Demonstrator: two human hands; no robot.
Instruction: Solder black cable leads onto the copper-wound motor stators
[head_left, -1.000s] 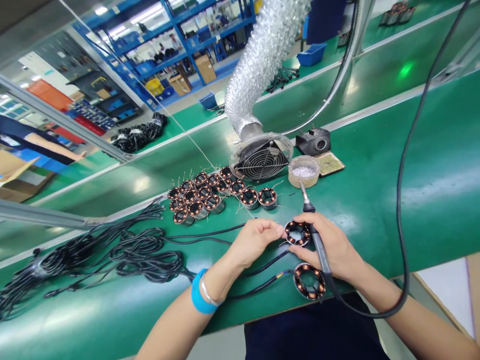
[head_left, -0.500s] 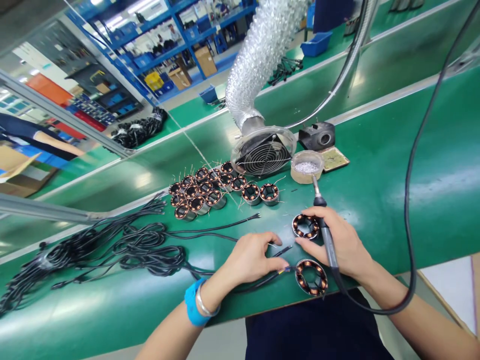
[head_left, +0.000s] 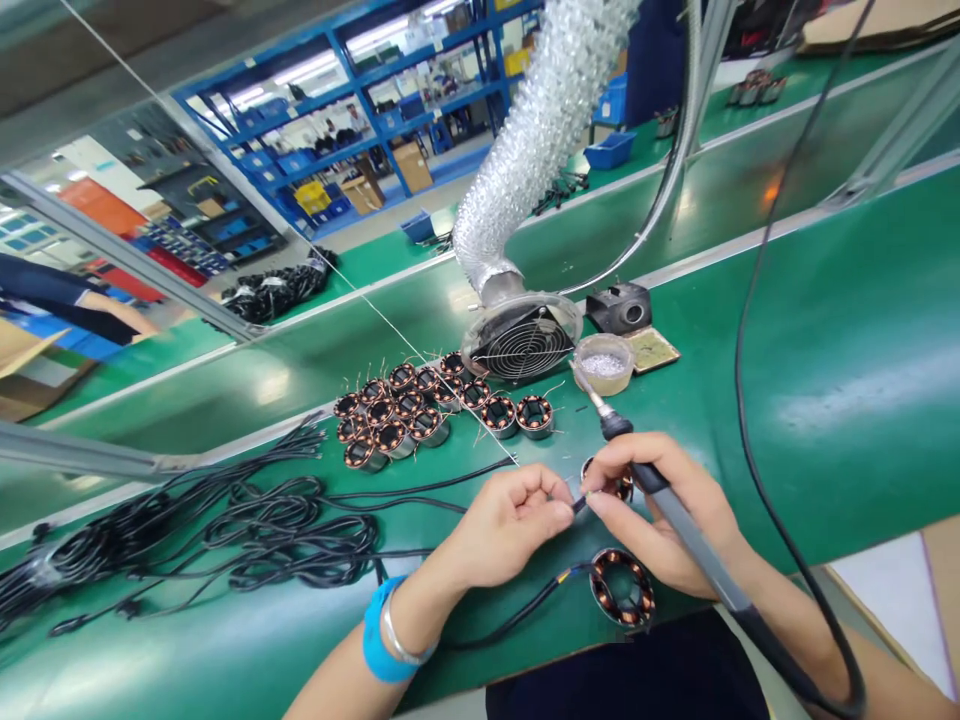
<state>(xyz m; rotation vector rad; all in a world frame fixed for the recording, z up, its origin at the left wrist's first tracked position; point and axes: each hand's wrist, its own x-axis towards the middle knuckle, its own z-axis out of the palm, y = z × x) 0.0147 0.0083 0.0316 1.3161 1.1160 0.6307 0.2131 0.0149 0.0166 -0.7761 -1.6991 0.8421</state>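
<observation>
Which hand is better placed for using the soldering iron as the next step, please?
Probably the right hand: it holds the soldering iron, though its fingers are close to the black cable. The left hand seems to pinch that cable, holding no tool.

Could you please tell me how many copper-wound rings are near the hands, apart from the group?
2: the first ring, partly hidden by the right hand, and the second ring, lower in the picture on the table. More may be hidden.

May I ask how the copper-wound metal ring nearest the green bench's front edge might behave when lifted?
The copper-wound metal ring is probably heavy for its size, being packed with metal; the thin black cable leading to it curves, so likely flexes.
</observation>
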